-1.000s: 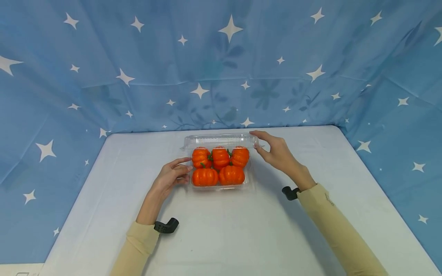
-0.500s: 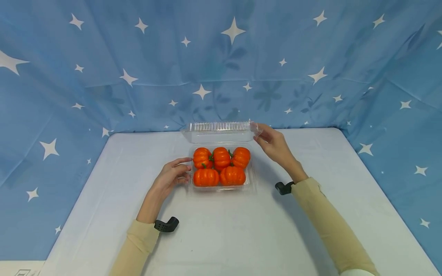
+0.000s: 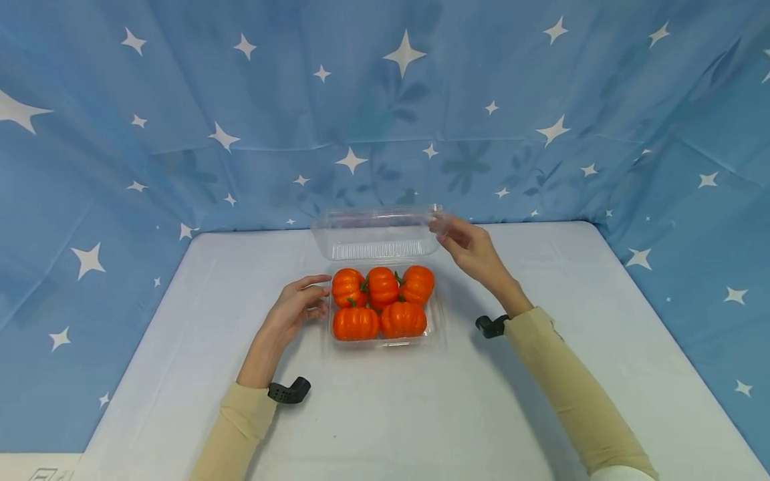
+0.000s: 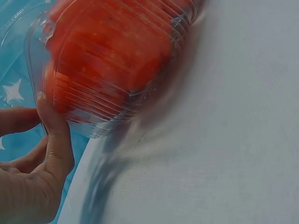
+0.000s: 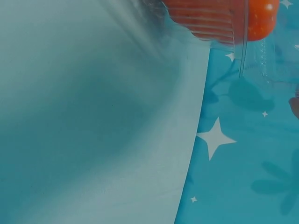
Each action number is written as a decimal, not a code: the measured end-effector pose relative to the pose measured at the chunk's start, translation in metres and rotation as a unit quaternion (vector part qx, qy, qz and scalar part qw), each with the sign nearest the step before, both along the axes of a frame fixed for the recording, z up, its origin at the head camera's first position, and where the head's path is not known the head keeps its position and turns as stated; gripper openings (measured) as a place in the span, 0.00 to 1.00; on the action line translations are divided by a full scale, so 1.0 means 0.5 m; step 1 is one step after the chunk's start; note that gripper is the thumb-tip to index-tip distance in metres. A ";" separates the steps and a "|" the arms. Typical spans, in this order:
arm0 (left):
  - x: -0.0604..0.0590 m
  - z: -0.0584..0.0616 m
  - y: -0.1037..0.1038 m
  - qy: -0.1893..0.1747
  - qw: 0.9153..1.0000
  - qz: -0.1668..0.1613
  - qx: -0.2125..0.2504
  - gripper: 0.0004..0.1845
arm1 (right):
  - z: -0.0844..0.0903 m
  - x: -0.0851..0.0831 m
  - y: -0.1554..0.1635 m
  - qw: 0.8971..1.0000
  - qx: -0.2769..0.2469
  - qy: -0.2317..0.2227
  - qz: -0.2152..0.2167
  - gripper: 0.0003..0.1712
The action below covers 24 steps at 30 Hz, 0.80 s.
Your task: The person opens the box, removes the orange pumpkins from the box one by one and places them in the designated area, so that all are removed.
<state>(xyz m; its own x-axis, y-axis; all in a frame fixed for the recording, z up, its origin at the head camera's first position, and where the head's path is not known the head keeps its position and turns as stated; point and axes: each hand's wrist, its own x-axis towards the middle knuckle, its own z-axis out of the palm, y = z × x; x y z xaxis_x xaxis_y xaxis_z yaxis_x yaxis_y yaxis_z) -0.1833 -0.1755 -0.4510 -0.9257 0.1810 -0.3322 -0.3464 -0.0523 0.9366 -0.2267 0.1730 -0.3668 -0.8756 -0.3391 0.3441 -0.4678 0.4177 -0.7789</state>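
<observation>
- At far left, the blue curtain (image 3: 108, 214) with pale stars begins; it runs behind the white table (image 3: 409, 414) and round to the right side.
- Next comes the left tan sleeve (image 3: 237, 427), with a black wrist device (image 3: 291, 391) at its cuff.
- The left hand (image 3: 295, 308) pinches the near-left side of the container: in the left wrist view, thumb and forefinger meet at its rim.
- The clear plastic container (image 3: 381, 343) rests mid-table toward the back edge, with five orange pumpkins (image 3: 356, 324) inside, three in the back row and two in front, some with green stems showing.
- Above its back edge, the clear lid (image 3: 379, 235) stands tilted up; whether the two are joined cannot be told.
- The right hand (image 3: 475, 252) grips the lid's right end, thumb and fingers clamped on it.
- Furthest right is the right tan sleeve (image 3: 574, 394), a second black device (image 3: 492, 327) by its cuff.
</observation>
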 end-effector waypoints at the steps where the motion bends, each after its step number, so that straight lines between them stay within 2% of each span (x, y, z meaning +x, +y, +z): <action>1: 0.000 0.000 -0.001 0.000 1.000 0.001 -0.001 0.23 | 0.001 0.000 0.001 1.000 -0.003 -0.005 0.005 0.26; 7: 0.001 -0.002 -0.002 -0.002 1.000 0.007 -0.012 0.22 | 0.004 -0.002 0.003 0.999 -0.012 -0.027 0.031 0.29; 13: -0.001 -0.004 0.002 -0.018 0.999 0.014 -0.023 0.21 | -0.002 -0.008 0.007 0.996 -0.012 -0.080 0.043 0.29; 20: -0.001 -0.006 0.005 -0.006 0.999 0.019 -0.025 0.19 | -0.058 -0.051 0.023 0.987 -0.053 -0.149 0.034 0.29; 24: 0.003 -0.010 0.003 0.001 0.999 0.027 -0.026 0.19 | -0.077 -0.055 0.020 0.977 -0.085 -0.195 0.032 0.32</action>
<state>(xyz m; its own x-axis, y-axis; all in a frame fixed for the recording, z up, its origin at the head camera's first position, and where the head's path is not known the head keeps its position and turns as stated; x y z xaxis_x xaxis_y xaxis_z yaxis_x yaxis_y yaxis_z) -0.1819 -0.1738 -0.4560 -0.9345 0.1140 -0.3373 -0.3419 -0.0228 0.9395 -0.2544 0.1829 -0.4054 -0.9299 -0.3652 0.0444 -0.1425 0.2461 -0.9587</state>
